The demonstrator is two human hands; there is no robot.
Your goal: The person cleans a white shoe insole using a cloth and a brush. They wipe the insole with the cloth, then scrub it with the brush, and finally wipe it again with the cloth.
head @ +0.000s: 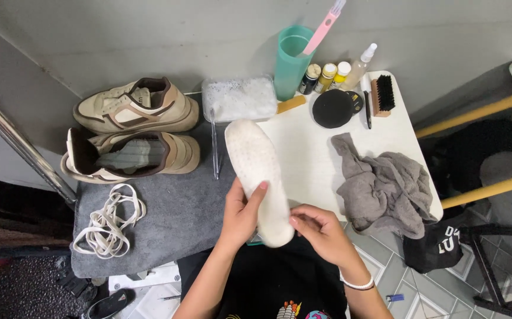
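Note:
I hold a white shoe insole (256,165) up over the table's front edge, its toe pointing away from me. My left hand (241,212) grips its left side near the heel, thumb on top. My right hand (321,227) pinches the heel end from the right. Two beige and brown sneakers (135,130) without laces lie on their sides on a grey mat (173,218) at the left. A heap of cream laces (111,221) rests on the mat below them.
A clear tub of soapy water (238,97), a teal cup (291,59) with a pink brush, small bottles (326,75), a black round tin (334,108) and a bristle brush (383,94) stand at the back of the white table (309,153). A grey rag (383,189) lies right.

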